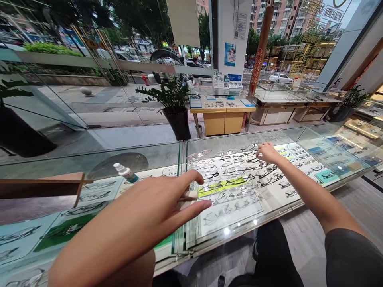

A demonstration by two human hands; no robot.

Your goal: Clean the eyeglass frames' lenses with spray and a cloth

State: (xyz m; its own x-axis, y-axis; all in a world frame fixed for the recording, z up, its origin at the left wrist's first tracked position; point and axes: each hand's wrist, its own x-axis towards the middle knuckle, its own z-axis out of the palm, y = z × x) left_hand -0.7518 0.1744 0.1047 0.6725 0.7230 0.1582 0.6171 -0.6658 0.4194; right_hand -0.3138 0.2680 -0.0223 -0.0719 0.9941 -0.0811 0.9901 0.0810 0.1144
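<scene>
My left hand (167,195) reaches over the glass display counter (197,249) from the left. Its index finger is bent and its thumb stretched out, with a gap between their tips. A pale, folded-looking thing (188,196) shows inside the hand; its kind is unclear. Farther right, my right hand (267,152) has its fingers bent and drawn together at the end of a dark-rimmed pair of eyeglasses (249,147), and appears to pinch it. Pink-rimmed eyeglasses (199,154) lie left of that pair. Rows of other eyeglasses (237,180) spread between and below the hands, some on a yellow strip (215,188).
A small spray bottle (127,172) leans beside my left forearm. A brown wooden edge (42,179) stands at far left. Beyond the counter are a potted plant (176,107), a small display table (223,104) and large windows onto a street. My black-clad legs (275,251) are below.
</scene>
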